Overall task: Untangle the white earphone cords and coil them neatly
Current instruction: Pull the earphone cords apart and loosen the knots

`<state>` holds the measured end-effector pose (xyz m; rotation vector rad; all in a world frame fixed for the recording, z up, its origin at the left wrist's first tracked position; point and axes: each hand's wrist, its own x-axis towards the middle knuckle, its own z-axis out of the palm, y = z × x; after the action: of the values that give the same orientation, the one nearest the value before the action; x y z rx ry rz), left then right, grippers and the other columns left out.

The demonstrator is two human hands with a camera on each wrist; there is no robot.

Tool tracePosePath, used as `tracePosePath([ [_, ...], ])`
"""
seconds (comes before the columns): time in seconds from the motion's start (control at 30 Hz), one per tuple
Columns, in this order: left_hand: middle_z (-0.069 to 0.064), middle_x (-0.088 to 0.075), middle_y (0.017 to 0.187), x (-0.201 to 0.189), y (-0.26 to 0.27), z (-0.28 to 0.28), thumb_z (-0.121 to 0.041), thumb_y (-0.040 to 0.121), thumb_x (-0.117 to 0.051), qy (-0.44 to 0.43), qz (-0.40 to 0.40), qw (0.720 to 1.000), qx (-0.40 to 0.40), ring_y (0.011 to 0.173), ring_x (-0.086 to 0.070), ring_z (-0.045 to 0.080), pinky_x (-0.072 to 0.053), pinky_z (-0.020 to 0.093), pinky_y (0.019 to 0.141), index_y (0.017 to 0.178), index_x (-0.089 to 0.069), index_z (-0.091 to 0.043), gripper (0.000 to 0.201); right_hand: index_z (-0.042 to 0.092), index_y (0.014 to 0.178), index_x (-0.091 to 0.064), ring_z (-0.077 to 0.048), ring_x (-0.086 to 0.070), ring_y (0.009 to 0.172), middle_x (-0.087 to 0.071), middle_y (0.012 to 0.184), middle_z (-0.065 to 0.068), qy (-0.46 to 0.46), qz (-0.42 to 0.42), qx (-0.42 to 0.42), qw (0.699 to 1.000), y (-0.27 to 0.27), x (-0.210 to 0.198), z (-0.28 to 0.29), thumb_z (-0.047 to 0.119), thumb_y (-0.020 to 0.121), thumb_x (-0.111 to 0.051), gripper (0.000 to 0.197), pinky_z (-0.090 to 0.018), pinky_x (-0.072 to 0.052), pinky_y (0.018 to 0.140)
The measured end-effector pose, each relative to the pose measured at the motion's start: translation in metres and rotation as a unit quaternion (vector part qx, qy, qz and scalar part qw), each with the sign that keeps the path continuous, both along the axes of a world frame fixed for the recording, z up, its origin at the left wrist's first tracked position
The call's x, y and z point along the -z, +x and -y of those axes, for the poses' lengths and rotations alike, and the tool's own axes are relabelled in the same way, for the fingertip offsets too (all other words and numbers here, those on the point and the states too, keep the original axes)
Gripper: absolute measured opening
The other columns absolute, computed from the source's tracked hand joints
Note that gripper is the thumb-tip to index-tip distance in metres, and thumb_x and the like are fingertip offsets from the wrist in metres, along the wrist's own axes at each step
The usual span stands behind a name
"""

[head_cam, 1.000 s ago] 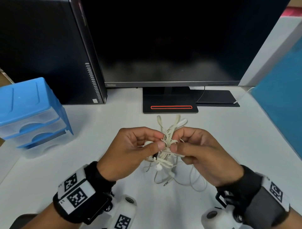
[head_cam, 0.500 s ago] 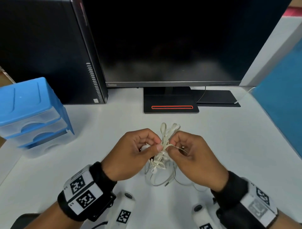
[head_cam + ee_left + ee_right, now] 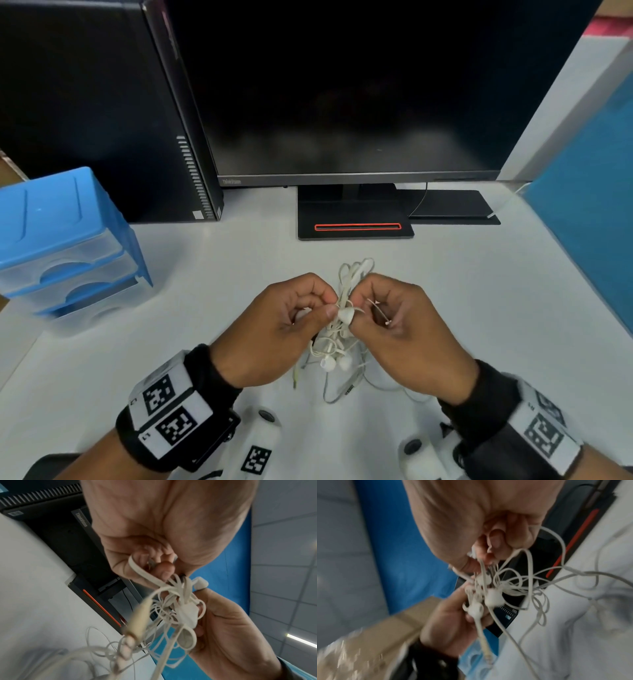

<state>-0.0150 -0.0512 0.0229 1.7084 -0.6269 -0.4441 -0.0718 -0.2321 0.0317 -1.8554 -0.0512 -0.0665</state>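
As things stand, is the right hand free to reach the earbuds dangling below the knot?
Probably not: the right hand pinches the tangled cords, as does the left hand. The earbuds hang unobstructed below.

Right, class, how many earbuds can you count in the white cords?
3. One earbud sits between the left hand and right hand; two more hang side by side lower in the tangle. More may be hidden.

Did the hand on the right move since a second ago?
Yes, a little. Seen from the head camera, the right hand sits slightly lower, farther from the monitor stand, pinching the earphone cords nearer the desk.
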Motion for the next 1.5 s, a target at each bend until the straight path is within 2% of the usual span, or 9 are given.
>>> tracePosePath([
  [0.1, 0.005, -0.062, 0.069, 0.000, 0.003, -0.002, -0.028, 0.090, -0.059, -0.008, -0.003, 1.000, -0.012, 0.054, -0.042, 0.016, -0.038, 0.022, 0.053, 0.087, -0.064, -0.024, 0.007, 0.021, 0.081, -0.060, -0.019, -0.047, 0.054, -0.058, 0.063, -0.003, -0.079, 0.051, 0.017, 0.995, -0.004, 0.003, -0.005, 0.024, 0.089, -0.061, 0.009, -0.034, -0.042, 0.053],
  [0.2, 0.000, -0.060, 0.061, 0.001, 0.005, -0.002, -0.017, 0.095, -0.060, -0.028, -0.028, 0.998, -0.038, 0.051, -0.045, 0.012, -0.039, 0.020, 0.051, 0.087, -0.063, -0.015, 0.008, 0.011, 0.083, -0.070, -0.023, -0.052, 0.063, -0.064, 0.075, -0.022, 0.004, -0.029, -0.022, 0.999, 0.000, 0.004, -0.004, 0.022, 0.090, -0.067, 0.013, -0.035, -0.044, 0.063],
  [0.37, 0.002, -0.061, 0.062, 0.001, 0.007, -0.002, -0.009, 0.093, -0.060, -0.058, -0.054, 0.996, -0.046, 0.050, -0.053, 0.013, -0.043, 0.018, 0.051, 0.087, -0.062, -0.009, 0.007, -0.007, 0.078, -0.063, 0.002, -0.042, 0.042, -0.049, 0.049, 0.012, 0.111, -0.137, -0.051, 0.983, 0.005, 0.000, 0.002, 0.000, 0.089, -0.066, 0.013, -0.007, -0.034, 0.046],
  [0.6, 0.017, -0.072, 0.082, 0.004, 0.004, -0.001, -0.011, 0.085, -0.067, -0.076, -0.096, 0.992, -0.017, 0.066, -0.064, 0.021, -0.051, 0.028, 0.066, 0.107, -0.061, -0.012, 0.022, -0.001, 0.079, -0.058, -0.002, -0.040, 0.037, -0.059, 0.054, -0.006, 0.169, -0.166, -0.036, 0.971, 0.005, -0.010, 0.004, -0.007, 0.090, -0.060, 0.013, -0.011, -0.028, 0.038],
  [0.77, 0.021, -0.068, 0.086, -0.003, 0.007, -0.006, -0.007, 0.075, -0.072, -0.131, -0.125, 0.983, 0.005, 0.069, -0.060, 0.024, -0.049, 0.031, 0.066, 0.092, -0.051, -0.003, 0.027, 0.001, 0.078, -0.060, -0.007, -0.031, 0.036, -0.065, 0.059, -0.012, 0.214, -0.148, -0.029, 0.965, 0.007, -0.014, 0.006, -0.001, 0.090, -0.060, 0.012, -0.014, -0.026, 0.037],
  [1.03, 0.014, -0.076, 0.096, -0.002, 0.003, -0.001, -0.011, 0.061, -0.088, -0.114, -0.086, 0.989, -0.025, 0.086, -0.072, 0.029, -0.059, 0.039, 0.079, 0.082, -0.072, -0.012, 0.027, 0.010, 0.074, -0.066, -0.008, -0.027, 0.036, -0.064, 0.059, -0.010, 0.292, -0.124, -0.011, 0.948, 0.005, -0.008, 0.005, 0.014, 0.077, -0.064, 0.006, -0.022, -0.015, 0.043],
  [1.3, 0.018, -0.074, 0.088, 0.009, -0.002, 0.003, -0.013, 0.075, -0.079, -0.099, -0.048, 0.994, -0.017, 0.075, -0.066, 0.034, -0.054, 0.047, 0.071, 0.084, -0.076, -0.004, 0.014, 0.012, 0.077, -0.068, -0.010, -0.030, 0.038, -0.066, 0.065, -0.010, 0.303, -0.125, 0.003, 0.945, 0.006, -0.001, 0.002, 0.021, 0.073, -0.078, 0.014, -0.017, -0.026, 0.041],
  [1.4, 0.013, -0.075, 0.096, 0.005, -0.002, 0.002, -0.013, 0.081, -0.070, -0.138, -0.071, 0.988, -0.008, 0.086, -0.070, 0.019, -0.052, 0.024, 0.076, 0.085, -0.076, 0.001, 0.016, 0.008, 0.080, -0.069, -0.009, -0.028, 0.040, -0.062, 0.063, -0.007, 0.299, -0.112, 0.026, 0.947, 0.008, 0.002, 0.003, 0.025, 0.071, -0.072, 0.019, -0.020, -0.019, 0.042],
  [1.5, 0.001, -0.075, 0.093, 0.003, -0.001, 0.001, -0.018, 0.083, -0.068, -0.061, -0.024, 0.998, 0.004, 0.091, -0.070, 0.018, -0.052, 0.025, 0.082, 0.074, -0.078, -0.004, 0.019, 0.007, 0.080, -0.069, -0.010, -0.024, 0.043, -0.057, 0.063, -0.007, 0.291, -0.117, 0.041, 0.949, 0.007, 0.002, 0.005, 0.023, 0.074, -0.071, 0.017, -0.023, -0.014, 0.043],
])
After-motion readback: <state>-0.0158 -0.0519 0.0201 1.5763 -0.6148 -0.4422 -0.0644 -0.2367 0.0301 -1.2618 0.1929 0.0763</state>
